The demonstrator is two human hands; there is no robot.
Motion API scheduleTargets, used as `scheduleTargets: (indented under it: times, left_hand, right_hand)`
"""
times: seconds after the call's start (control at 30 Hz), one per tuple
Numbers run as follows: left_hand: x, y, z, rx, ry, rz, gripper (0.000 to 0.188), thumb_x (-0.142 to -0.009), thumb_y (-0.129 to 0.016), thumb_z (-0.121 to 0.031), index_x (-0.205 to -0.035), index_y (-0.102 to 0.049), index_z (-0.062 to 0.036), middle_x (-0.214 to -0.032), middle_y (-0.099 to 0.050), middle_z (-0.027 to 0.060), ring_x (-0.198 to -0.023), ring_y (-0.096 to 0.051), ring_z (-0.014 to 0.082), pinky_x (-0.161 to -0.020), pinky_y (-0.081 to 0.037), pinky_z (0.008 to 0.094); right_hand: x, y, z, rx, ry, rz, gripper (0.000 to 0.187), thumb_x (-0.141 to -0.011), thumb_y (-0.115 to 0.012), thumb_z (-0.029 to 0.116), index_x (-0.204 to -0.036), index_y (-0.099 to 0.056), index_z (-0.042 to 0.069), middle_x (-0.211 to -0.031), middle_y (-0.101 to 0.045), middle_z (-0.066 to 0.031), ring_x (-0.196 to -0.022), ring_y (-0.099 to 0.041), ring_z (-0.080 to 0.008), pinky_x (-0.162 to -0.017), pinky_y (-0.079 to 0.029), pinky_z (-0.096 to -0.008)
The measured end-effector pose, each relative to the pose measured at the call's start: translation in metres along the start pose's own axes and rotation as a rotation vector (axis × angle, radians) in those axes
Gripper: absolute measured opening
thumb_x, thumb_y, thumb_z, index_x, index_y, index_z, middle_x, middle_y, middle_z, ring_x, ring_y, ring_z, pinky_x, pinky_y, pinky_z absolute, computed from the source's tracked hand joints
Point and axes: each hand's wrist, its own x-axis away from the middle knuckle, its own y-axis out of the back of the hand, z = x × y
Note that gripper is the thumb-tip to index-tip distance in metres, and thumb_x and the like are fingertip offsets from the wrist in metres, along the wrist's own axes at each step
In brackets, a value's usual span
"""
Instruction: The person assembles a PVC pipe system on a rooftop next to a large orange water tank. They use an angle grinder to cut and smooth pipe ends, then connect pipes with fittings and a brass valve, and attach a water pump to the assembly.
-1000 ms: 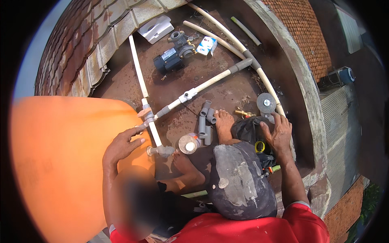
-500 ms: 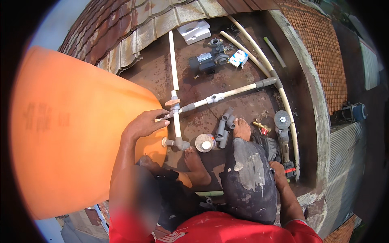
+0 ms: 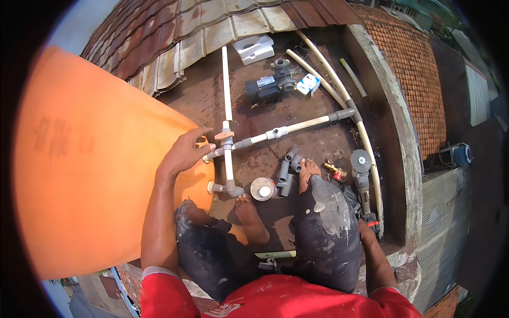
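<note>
While the left hand spreads its thumb and fingers loosely beside the orange tank, its thumb lies over or just above the short pipe joint leaving the tank's side; contact cannot be judged. Next to the fingertips, at the slab's left edge, is a valve with an orange handle. The right hand is partly hidden behind the knee, near the rear of an angle grinder at the slab's right edge; its grip cannot be told.

Between the feet stands a round can, with grey pipe fittings beside it and a brass fitting farther right. A crosswise pipe bars the slab from the valve to the long pipe along the right edge.

Beyond it sit a pump, a small box and white foam packing. The pump's pale label is too small to read; the tank's dark marks are blurred. A parapet bounds the right side, roof sheets overhang the far left corner.
</note>
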Motion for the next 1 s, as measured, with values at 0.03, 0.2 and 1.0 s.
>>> scheduleTargets:
  times: [0.03, 0.2, 1.0]
  left_hand:
    - [0.0, 0.002, 0.0, -0.006, 0.003, 0.003, 0.058, -0.101, -0.08, -0.027, -0.151, -0.065, -0.0017, -0.146, -0.07, 0.0205, -0.13, -0.071, 0.0349, -0.111, -0.057, 0.0467]
    - [-0.003, 0.0, -0.007, -0.05, -0.008, -0.021, 0.056, -0.102, -0.079, -0.028, -0.15, -0.066, -0.002, -0.146, -0.071, 0.0194, -0.128, -0.072, 0.0351, -0.108, -0.058, 0.047]
    - [-0.268, -0.074, 0.156, 0.098, 0.425, -0.361, 0.046, -0.104, -0.067, -0.026, -0.126, -0.072, 0.0142, -0.123, -0.078, 0.0294, -0.109, -0.077, 0.0399, -0.088, -0.058, 0.0491]
  right_hand:
    - [0.0, 0.004, 0.013, 0.027, -0.039, -0.013, 0.03, -0.094, -0.067, 0.024, -0.11, -0.081, 0.003, -0.112, -0.081, -0.0258, -0.105, -0.078, -0.0442, -0.097, -0.06, -0.0532]
    - [-0.004, 0.112, 0.136, 0.089, -0.259, 0.034, 0.028, -0.094, -0.071, 0.02, -0.113, -0.077, 0.001, -0.113, -0.079, -0.0272, -0.107, -0.076, -0.0464, -0.094, -0.059, -0.0552]
    - [0.007, 0.192, 0.393, 0.372, 0.619, -0.097, 0.031, -0.095, -0.078, 0.021, -0.118, -0.069, 0.002, -0.1, -0.075, -0.0148, -0.096, -0.077, -0.0366, -0.089, -0.06, -0.0483]
